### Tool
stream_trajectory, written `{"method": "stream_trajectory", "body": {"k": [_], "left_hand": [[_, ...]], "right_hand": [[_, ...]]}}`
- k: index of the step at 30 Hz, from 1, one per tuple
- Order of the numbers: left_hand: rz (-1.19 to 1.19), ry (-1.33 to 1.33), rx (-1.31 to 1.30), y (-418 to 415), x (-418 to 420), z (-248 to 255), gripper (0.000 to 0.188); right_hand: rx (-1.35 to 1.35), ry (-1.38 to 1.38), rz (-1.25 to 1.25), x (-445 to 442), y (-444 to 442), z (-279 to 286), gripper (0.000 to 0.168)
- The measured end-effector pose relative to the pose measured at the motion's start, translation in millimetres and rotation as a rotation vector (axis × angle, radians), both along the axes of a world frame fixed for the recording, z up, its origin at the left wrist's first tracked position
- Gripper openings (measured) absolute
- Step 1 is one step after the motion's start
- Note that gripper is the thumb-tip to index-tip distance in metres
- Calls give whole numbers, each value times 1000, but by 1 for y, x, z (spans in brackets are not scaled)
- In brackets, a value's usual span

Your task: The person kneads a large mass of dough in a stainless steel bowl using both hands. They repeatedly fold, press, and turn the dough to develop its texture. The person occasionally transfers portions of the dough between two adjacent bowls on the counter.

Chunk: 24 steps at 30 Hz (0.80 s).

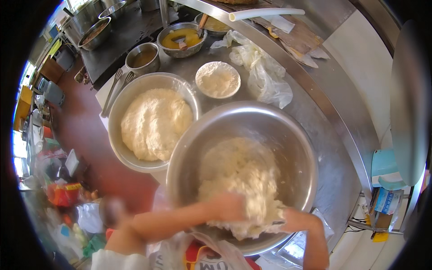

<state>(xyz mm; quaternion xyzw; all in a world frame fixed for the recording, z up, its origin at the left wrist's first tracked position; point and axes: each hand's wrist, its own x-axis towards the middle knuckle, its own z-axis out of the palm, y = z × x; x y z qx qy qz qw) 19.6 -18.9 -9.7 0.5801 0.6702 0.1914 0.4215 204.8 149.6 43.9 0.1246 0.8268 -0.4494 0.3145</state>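
Note:
A large stainless steel bowl stands before me with a wet, rough mass of dough in it. My left hand, blurred, reaches across from the left and presses against the dough; its fingers are hidden. At the bowl's near right side, my right hand grips the dough's ragged edge, its fingertips buried. A small dark strip shows beside that hand, too unclear to name. Left of this bowl, a second metal bowl holds a smooth, floured dough mound.
Behind the bowls are a bowl of flour, a crumpled plastic bag, a metal pot of brown liquid and a bowl of yellow liquid with a brush. Metal tongs lie at left. A steel shelf edge runs along the right.

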Motion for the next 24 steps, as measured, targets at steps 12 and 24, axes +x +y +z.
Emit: {"method": "stream_trajectory", "body": {"k": [12,24], "left_hand": [[-173,-122,405,-4,27,-26,43],[-234,38,113,-12,31,-23,38]], "right_hand": [[221,-190,139,-208,-68,-149,28],[456,49,-671,-169,44,-111,33]]}}
